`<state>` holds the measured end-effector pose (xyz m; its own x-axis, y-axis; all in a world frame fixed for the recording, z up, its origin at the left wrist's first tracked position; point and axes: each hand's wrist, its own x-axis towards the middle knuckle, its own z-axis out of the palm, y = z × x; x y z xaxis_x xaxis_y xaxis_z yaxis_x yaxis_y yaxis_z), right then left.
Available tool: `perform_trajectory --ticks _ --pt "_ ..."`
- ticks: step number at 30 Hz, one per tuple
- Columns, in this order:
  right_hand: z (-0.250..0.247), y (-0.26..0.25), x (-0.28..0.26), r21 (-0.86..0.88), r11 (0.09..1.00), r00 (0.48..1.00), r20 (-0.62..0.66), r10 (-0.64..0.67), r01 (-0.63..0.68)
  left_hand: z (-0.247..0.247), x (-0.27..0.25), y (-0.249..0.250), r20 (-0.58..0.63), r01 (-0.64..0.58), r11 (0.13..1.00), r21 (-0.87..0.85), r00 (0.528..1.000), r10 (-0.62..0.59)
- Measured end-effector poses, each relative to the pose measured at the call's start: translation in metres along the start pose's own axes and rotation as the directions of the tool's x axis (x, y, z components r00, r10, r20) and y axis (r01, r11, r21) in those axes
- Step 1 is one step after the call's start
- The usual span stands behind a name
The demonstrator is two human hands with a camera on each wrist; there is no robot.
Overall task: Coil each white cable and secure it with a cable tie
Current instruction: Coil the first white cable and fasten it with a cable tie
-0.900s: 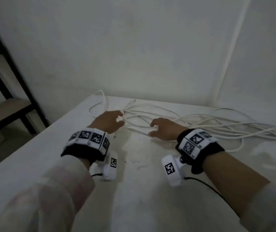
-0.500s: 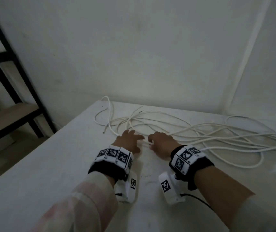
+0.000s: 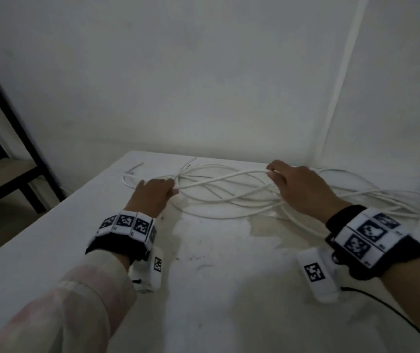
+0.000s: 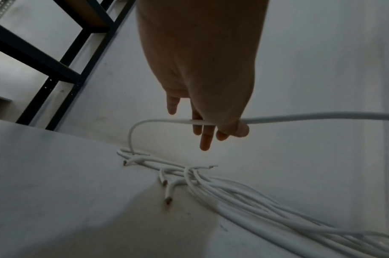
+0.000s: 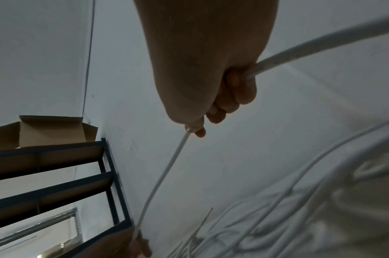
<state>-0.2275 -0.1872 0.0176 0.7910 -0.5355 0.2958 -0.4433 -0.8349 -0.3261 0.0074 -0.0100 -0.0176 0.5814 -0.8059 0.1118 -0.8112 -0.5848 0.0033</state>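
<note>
Several white cables [image 3: 229, 200] lie tangled across the far half of the white table [image 3: 204, 289]. One white cable [image 3: 219, 178] is stretched in the air between my two hands. My left hand [image 3: 153, 194] pinches it between thumb and fingers, seen in the left wrist view as the left hand [image 4: 213, 129] on the cable [image 4: 310, 116]. My right hand [image 3: 293, 184] grips the same strand farther right, its fingers curled round the cable [image 5: 165, 174] in the right wrist view of the right hand [image 5: 222, 97]. Cut cable ends [image 4: 167, 200] lie on the table below.
A dark metal shelf rack [image 3: 2, 149] stands left of the table, with a cardboard box [image 5: 45, 132] on top. White walls meet in a corner behind the table. A thin white tie [image 3: 135, 168] lies near the far left corner.
Both hands were close together near the table's middle; now they have spread apart, the right hand sliding right and back along the cable, drawing a length taut between them.
</note>
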Motion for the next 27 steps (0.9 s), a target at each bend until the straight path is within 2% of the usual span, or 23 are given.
perform_trajectory --ticks 4,7,10,13,16,18,22,25,27 --pt "-0.037 0.031 -0.019 -0.062 0.996 0.993 -0.1 0.058 -0.064 -0.006 -0.005 -0.005 -0.04 0.028 0.999 -0.02 0.999 -0.029" --pt "-0.06 0.058 -0.033 -0.075 0.985 0.978 -0.154 0.14 -0.153 -0.015 -0.014 -0.007 -0.111 0.042 0.981 -0.188 0.992 -0.064" --pt "-0.071 0.084 -0.05 -0.131 0.959 0.959 -0.17 0.228 -0.251 -0.023 -0.015 -0.004 -0.2 0.002 0.966 -0.257 0.978 -0.055" --pt "-0.079 0.106 -0.069 -0.194 0.906 0.918 -0.212 0.334 -0.375 -0.028 -0.013 0.012 -0.237 -0.034 0.962 -0.27 0.971 -0.033" --pt "-0.083 0.118 -0.083 -0.222 0.856 0.883 -0.162 0.44 -0.467 -0.035 -0.012 0.038 -0.29 -0.079 0.961 -0.267 0.957 -0.001" --pt "-0.081 0.117 -0.085 -0.221 0.862 0.89 -0.107 0.444 -0.456 -0.042 -0.013 0.06 -0.361 -0.145 0.945 -0.293 0.932 0.031" --pt "-0.075 0.108 -0.079 -0.278 0.879 0.917 -0.025 0.398 -0.389 -0.054 -0.017 0.1 -0.466 -0.301 0.859 -0.415 0.881 0.083" --pt "-0.071 0.103 -0.075 -0.343 0.85 0.906 -0.011 0.423 -0.401 -0.061 -0.022 0.122 -0.502 -0.36 0.803 -0.475 0.861 0.089" --pt "-0.068 0.1 -0.072 -0.407 0.834 0.916 -0.016 0.4 -0.372 -0.064 -0.024 0.133 -0.508 -0.388 0.773 -0.503 0.855 0.099"
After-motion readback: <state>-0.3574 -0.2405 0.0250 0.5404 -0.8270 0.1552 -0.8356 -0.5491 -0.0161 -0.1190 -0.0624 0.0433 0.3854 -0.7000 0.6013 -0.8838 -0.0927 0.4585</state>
